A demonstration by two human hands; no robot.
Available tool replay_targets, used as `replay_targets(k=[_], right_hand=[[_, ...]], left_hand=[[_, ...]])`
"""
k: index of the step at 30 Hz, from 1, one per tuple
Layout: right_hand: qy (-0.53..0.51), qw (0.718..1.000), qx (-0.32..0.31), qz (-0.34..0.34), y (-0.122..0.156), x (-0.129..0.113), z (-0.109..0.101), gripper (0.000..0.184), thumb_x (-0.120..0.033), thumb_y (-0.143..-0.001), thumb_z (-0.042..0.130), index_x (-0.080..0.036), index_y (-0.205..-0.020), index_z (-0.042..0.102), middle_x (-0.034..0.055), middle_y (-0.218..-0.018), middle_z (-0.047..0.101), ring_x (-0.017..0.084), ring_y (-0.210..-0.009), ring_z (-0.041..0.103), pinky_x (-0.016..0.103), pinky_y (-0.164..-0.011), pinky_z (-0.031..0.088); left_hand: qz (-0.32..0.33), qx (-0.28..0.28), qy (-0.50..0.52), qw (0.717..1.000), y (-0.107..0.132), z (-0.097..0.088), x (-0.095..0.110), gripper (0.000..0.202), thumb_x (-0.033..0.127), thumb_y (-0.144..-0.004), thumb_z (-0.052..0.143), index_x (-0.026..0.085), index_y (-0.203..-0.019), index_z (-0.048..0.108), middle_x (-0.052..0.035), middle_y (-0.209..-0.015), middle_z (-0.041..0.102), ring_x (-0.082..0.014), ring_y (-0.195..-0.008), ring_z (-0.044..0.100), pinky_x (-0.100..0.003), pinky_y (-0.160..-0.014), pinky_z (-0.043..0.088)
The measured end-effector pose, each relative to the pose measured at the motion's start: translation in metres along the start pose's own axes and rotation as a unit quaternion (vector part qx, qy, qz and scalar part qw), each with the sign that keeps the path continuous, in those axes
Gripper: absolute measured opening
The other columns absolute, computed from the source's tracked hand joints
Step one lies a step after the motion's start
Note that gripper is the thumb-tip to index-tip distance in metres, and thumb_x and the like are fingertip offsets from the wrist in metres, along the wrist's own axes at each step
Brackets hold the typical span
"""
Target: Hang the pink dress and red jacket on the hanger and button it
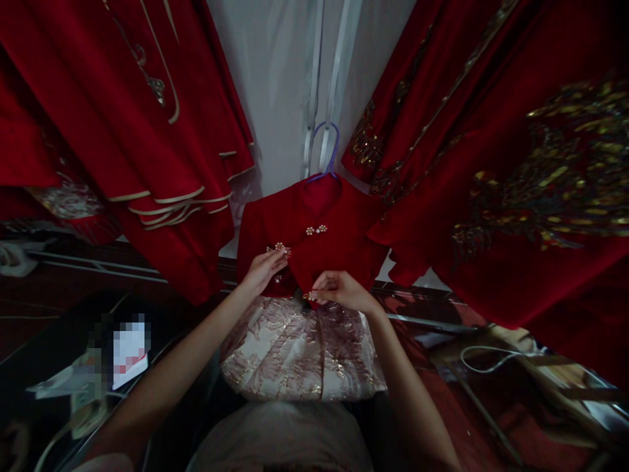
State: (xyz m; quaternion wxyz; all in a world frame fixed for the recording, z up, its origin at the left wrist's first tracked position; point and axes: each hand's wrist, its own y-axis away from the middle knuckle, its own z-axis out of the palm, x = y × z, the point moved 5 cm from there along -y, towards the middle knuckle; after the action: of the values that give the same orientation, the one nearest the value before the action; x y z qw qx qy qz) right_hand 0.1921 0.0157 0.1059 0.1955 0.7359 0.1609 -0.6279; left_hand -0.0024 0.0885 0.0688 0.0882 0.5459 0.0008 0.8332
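A small red jacket [346, 226] hangs in front of me on a purple hanger [333, 154], over a pale brocade skirt [295, 354] with a shiny floral pattern. One beaded fastener [317, 230] joins the jacket's front below the collar. Lower down, the front edges stand apart. My left hand [265, 270] is closed on the left panel, its fingertips at a second beaded fastener [279, 248]. On the other panel's lower edge, my right hand [341, 290] pinches a small beaded fastener [310, 297]. The fingers partly cover both fasteners.
Red garments with pale piping [181, 196] hang at the left. At the right hang red garments with heavy gold embroidery [545, 170]. A dark surface at the lower left bears a blurred, bright rectangular object [130, 351]. A white cord [484, 369] lies at the lower right.
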Motion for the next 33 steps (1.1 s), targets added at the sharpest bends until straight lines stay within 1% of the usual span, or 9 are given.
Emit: replay_targets(k=[10,13,15,17,19,22,24,29,33], right_hand=[[0.002,1.0,-0.004,-0.011,-0.002,0.002,0.0,0.035,-0.043,-0.066,0.076,-0.014,-0.08,0.062,0.0018,-0.072,0.068,0.011,-0.065,0.062,0.024,-0.063,0.051],[0.005,0.999,-0.047,0.007,0.004,0.003,-0.001,0.033,-0.042,-0.066,0.076,-0.014,-0.08,0.063,0.0027,-0.075,0.069,0.011,-0.066,0.063,0.024,-0.063,0.051],[0.013,0.994,-0.096,0.04,0.01,0.006,-0.001,0.031,-0.04,-0.067,0.076,-0.014,-0.081,0.065,0.003,-0.077,0.07,0.011,-0.065,0.063,0.023,-0.062,0.051],[0.021,0.988,-0.137,0.072,0.016,0.009,-0.002,0.03,-0.038,-0.067,0.077,-0.014,-0.083,0.066,0.0026,-0.075,0.07,0.01,-0.064,0.063,0.022,-0.061,0.051],[0.024,0.984,-0.151,0.087,0.021,0.011,-0.004,0.03,-0.037,-0.066,0.077,-0.014,-0.084,0.067,0.0024,-0.074,0.07,0.01,-0.062,0.063,0.022,-0.06,0.05],[0.023,0.984,-0.151,0.091,0.024,0.011,-0.007,0.03,-0.036,-0.066,0.077,-0.014,-0.085,0.068,0.0034,-0.076,0.071,0.01,-0.063,0.064,0.021,-0.06,0.05],[0.028,0.983,-0.153,0.094,0.026,0.01,-0.009,0.03,-0.036,-0.066,0.077,-0.014,-0.084,0.068,0.0031,-0.075,0.071,0.01,-0.063,0.064,0.021,-0.059,0.05],[0.053,0.981,-0.156,0.101,0.028,0.009,-0.011,0.03,-0.036,-0.069,0.075,-0.014,-0.087,0.068,0.004,-0.076,0.071,0.011,-0.063,0.063,0.022,-0.06,0.05],[0.09,0.99,-0.107,0.024,0.026,-0.002,-0.015,0.027,-0.037,-0.075,0.069,-0.015,-0.09,0.069,0.0055,-0.086,0.071,0.013,-0.076,0.065,0.027,-0.072,0.052]], left_hand=[[0.028,0.07,-0.102,0.992,0.002,0.007,0.009,0.039,0.043,-0.06,0.078,0.012,-0.081,0.068,-0.0076,-0.091,0.072,-0.0155,-0.08,0.066,-0.031,-0.077,0.055],[0.003,0.005,-0.16,0.987,0.001,0.026,0.011,0.039,0.05,-0.072,0.067,0.013,-0.085,0.066,-0.0056,-0.084,0.07,-0.0148,-0.075,0.064,-0.028,-0.067,0.054],[0.069,-0.047,-0.234,0.969,-0.001,0.045,0.022,0.035,0.048,-0.077,0.063,0.014,-0.086,0.066,-0.0048,-0.082,0.069,-0.0151,-0.077,0.063,-0.027,-0.07,0.053],[0.199,-0.067,-0.318,0.924,-0.001,0.064,0.04,0.028,0.041,-0.08,0.062,0.016,-0.094,0.065,-0.0053,-0.091,0.066,-0.0152,-0.084,0.061,-0.026,-0.074,0.051],[0.312,-0.068,-0.408,0.855,0.001,0.081,0.057,0.027,0.034,-0.083,0.06,0.019,-0.105,0.062,-0.0062,-0.102,0.061,-0.016,-0.091,0.058,-0.027,-0.075,0.05],[0.393,-0.059,-0.537,0.744,0.002,0.099,0.072,0.022,0.032,-0.087,0.055,0.021,-0.105,0.063,-0.0072,-0.102,0.055,-0.0195,-0.098,0.052,-0.031,-0.079,0.048],[0.415,-0.06,-0.587,0.692,0.001,0.106,0.078,0.019,0.033,-0.088,0.054,0.02,-0.098,0.065,-0.0074,-0.098,0.053,-0.0213,-0.098,0.049,-0.033,-0.082,0.046],[0.447,-0.1,-0.626,0.631,0.003,0.115,0.086,0.015,0.03,-0.086,0.057,0.018,-0.093,0.062,-0.0076,-0.101,0.056,-0.0234,-0.1,0.048,-0.041,-0.094,0.038],[0.476,-0.14,-0.637,0.59,0.005,0.118,0.09,0.012,0.025,-0.089,0.051,0.018,-0.091,0.06,-0.0038,-0.084,0.06,-0.0192,-0.09,0.054,-0.047,-0.108,0.025]])
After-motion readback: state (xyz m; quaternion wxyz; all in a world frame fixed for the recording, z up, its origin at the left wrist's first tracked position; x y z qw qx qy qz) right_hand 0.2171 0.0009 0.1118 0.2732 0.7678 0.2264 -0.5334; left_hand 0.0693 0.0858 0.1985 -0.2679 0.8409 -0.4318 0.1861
